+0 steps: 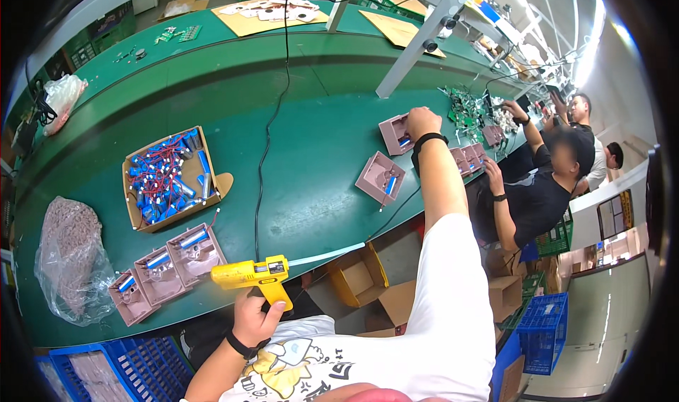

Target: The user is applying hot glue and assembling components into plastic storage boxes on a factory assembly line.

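My left hand (256, 323) is closed round the handle of a yellow hot glue gun (244, 275), at the table's near edge. A long translucent glue stick (325, 254) sticks out of its back end. Stretched far to the right, my right hand (424, 123) is closed at the rim of a pinkish-grey plastic box (391, 139); its fingertips are partly hidden. Right beside that box stands a second open box (372, 178) with a blue battery cell (391, 185) inside. Three more boxes (164, 282) stand in a row at the near left, each with a blue cell in it.
A cardboard box (131, 207) of wired blue batteries and a clear plastic bag (67, 260) stand on the left. A black cable (267, 147) crosses the green table (318, 140). Co-workers (544, 190) sit at the right, near more boxes and circuit boards (467, 112).
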`<state>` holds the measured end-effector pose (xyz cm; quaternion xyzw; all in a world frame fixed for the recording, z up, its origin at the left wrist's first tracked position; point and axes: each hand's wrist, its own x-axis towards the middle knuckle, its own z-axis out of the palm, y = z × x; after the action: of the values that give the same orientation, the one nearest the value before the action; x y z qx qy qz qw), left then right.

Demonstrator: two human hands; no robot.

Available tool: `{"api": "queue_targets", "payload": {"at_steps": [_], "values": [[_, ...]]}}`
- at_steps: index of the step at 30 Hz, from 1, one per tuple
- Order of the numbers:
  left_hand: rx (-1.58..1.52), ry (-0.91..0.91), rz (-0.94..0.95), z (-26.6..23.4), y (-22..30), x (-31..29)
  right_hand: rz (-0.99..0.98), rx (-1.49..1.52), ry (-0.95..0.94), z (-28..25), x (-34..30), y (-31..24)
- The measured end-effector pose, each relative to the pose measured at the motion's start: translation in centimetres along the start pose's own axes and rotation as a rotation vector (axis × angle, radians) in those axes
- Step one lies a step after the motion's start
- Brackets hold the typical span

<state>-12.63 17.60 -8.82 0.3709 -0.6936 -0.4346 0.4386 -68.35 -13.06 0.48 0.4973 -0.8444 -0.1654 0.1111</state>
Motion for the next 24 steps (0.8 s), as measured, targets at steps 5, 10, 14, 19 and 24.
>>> {"api": "queue_targets", "payload": {"at_steps": [5, 10, 14, 19, 24], "values": [[0.021, -0.014, -0.013, 0.2, 0.1, 0.0, 0.027, 0.068, 0.021, -0.7, 1.7, -3.0], [0.044, 0.042, -0.017, 0.1, -0.5, -0.6, 0.043, 0.192, -0.048, -2.7, 2.6, -6.6], [0.048, 0.059, -0.006, 0.1, -0.3, -0.1, 0.071, 0.288, -0.025, -0.1, 3.7, -4.7], [0.056, 0.088, -0.037, -0.3, -0.4, 0.4, -0.141, 0.525, 0.300, 3.2, 2.0, -4.0], [0.031, 0.062, -0.030, -0.7, -1.1, 0.8, -0.591, 0.766, 0.086, -2.2, -10.9, -0.8]]}}
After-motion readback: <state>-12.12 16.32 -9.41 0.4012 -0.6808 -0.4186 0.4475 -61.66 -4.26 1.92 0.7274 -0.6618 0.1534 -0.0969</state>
